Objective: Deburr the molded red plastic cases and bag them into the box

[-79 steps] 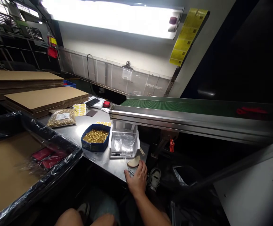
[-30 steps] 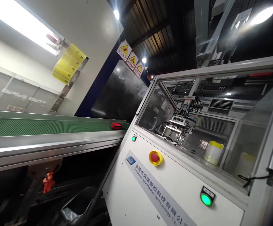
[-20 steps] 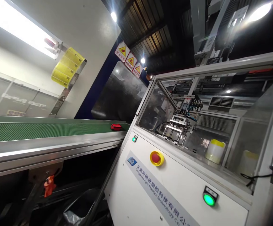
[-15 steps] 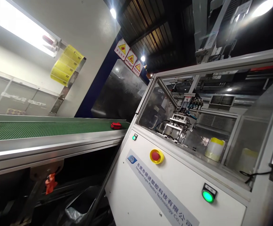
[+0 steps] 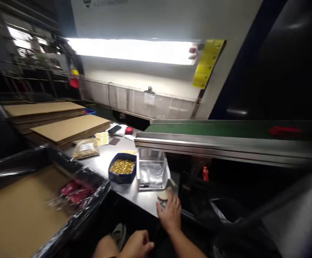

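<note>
At the near corner of the metal table (image 5: 127, 191), my right hand (image 5: 171, 212) reaches down with thumb and forefinger apart. Beside its fingertips lies a pale round piece (image 5: 163, 194). A small shiny item (image 5: 162, 204), too blurred to name, shows between thumb and finger. My left hand (image 5: 137, 244) is low in front of my body with its fingers curled in; nothing shows in it. Just beyond the right hand stands a white bin (image 5: 168, 172) with clear plastic bags (image 5: 152, 172). To its left is a dark blue tub (image 5: 121, 178) of small brass-coloured parts (image 5: 122, 166).
A green conveyor belt (image 5: 199, 129) runs across the right, carrying a blurred red item (image 5: 285, 130). Cardboard sheets (image 5: 70, 127) are stacked at left behind a bag of parts (image 5: 85, 148). A black-lined box (image 5: 75, 229) with red bagged pieces (image 5: 76, 191) stands near left.
My view has swung left and down from the white machine to the table. Both hands have come into view, the right one at the table corner.
</note>
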`<state>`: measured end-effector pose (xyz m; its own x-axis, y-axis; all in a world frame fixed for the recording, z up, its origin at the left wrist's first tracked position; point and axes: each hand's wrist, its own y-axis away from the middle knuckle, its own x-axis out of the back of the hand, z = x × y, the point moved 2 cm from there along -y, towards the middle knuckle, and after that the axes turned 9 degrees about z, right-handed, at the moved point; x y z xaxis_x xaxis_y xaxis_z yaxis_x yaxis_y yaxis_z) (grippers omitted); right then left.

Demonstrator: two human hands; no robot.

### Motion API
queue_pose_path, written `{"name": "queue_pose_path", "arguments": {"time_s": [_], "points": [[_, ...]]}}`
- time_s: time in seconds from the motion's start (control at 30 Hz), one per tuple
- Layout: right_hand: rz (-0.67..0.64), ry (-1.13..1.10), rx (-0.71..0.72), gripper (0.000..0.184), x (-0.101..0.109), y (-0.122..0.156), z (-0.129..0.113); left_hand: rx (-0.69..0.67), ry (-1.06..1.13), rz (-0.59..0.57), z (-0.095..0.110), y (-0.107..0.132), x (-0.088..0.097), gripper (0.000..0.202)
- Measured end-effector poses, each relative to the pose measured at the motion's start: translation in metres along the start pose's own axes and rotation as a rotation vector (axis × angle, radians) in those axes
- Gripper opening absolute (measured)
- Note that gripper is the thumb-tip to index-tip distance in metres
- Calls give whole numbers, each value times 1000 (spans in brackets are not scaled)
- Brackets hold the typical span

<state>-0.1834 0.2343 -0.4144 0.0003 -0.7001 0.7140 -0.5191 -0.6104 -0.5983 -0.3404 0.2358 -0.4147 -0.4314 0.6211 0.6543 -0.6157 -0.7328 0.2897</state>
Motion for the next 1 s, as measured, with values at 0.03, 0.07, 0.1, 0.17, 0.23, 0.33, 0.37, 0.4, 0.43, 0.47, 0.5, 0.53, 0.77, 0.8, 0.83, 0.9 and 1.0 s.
{"name": "queue_pose_path", "arguments": {"time_s": [0.03, 0.07, 0.1, 0.17, 0.23, 0.33, 0.37, 0.4, 0.43, 0.47, 0.5, 0.53, 0.77, 0.8, 0.83, 0.9, 1.0], "points": [[-19, -12, -10, 74, -5, 0, 4, 37, -12, 57, -13, 7, 7, 16], [-31, -13, -15, 75, -7, 0, 8, 52, -21, 118, -18, 9, 13, 12], [-38, -7, -18, 75, -7, 0, 12, 46, -25, 179, -18, 9, 20, 10], [-40, 18, -22, 76, -5, -1, 16, -11, -26, 305, -8, 3, 37, 10], [-39, 40, -26, 77, -4, -1, 15, -83, -34, 430, 5, -3, 67, 15], [-46, 52, -31, 76, -6, 1, 12, -133, -108, 612, 16, -15, 130, 25], [-55, 60, -34, 75, -6, 1, 11, -131, -153, 652, 16, -22, 152, 27], [-65, 69, -38, 73, -7, 2, 10, -119, -203, 682, 15, -30, 174, 26], [-76, 79, -41, 72, -7, 2, 10, -104, -258, 701, 13, -40, 194, 24], [-85, 88, -44, 72, -7, 2, 10, -87, -314, 708, 10, -51, 211, 22], [-92, 94, -43, 72, -7, 2, 10, -73, -370, 700, 6, -62, 226, 20], [-95, 95, -43, 72, -6, 1, 10, -62, -427, 677, 2, -74, 238, 18], [-100, 71, -52, 73, -6, 1, 11, -85, -692, 362, -18, -127, 264, 19], [-98, 70, -52, 73, -7, 1, 11, -96, -711, 343, -19, -130, 265, 19], [-95, 67, -50, 73, -7, 1, 11, -106, -728, 329, -19, -131, 265, 19], [-86, 59, -46, 73, -8, 2, 12, -118, -754, 314, -19, -133, 266, 21], [-72, 55, -43, 72, -10, 3, 13, -122, -773, 308, -20, -134, 267, 22]]}}
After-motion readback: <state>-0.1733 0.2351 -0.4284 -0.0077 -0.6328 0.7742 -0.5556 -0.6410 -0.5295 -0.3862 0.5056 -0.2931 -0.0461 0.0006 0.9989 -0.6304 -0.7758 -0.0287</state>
